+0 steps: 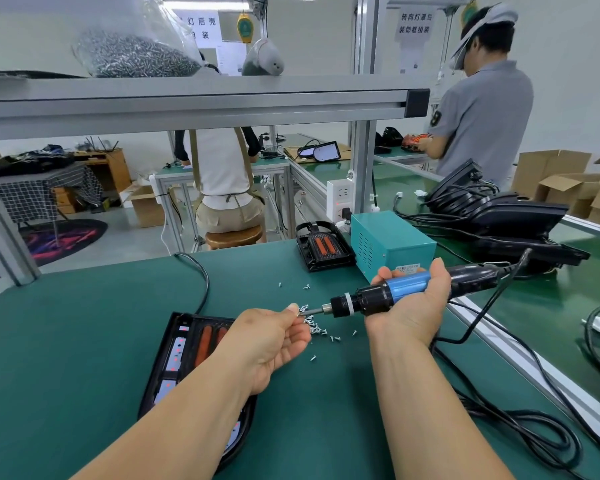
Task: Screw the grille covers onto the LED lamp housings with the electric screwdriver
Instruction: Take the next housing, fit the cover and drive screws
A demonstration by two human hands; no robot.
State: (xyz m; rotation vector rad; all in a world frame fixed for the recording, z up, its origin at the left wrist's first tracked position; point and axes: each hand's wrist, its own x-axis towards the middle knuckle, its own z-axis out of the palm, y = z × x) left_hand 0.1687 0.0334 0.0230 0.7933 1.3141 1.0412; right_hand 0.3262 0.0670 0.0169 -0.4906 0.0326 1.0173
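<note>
- Right hand (409,306): palm up, fingers wrapped round the blue barrel of the electric screwdriver (374,296), held level above the mat with the bit pointing left.
- Left hand (274,337): fingers curled, thumb and forefinger pinching 1 screw (300,314) right at the bit tip; too small to tell whether it is seated on the bit.
- Loose screws (321,329) are scattered on the green mat (84,323) just below and beyond the bit.
- Near lamp housing (187,355) lies flat on the mat, left of the screws. 2 orange strips show inside, and the left wrist and forearm cross over it and hide its right side.
- Second lamp housing (323,245) sits further back, touching or just beside the teal power box (390,244). I can't tell which.
- Screwdriver cable (478,317) drops from the tool's rear and joins a tangle of black cables (520,431) on the right of the mat.
- Stack of black housings (510,216) is behind the teal box, partly hidden by it.
- Bag of screws (136,57) rests on the shelf above.
- 2 other people: 1 seated on a stool (232,237), back to the camera, and 1 standing at the next bench on the right.
</note>
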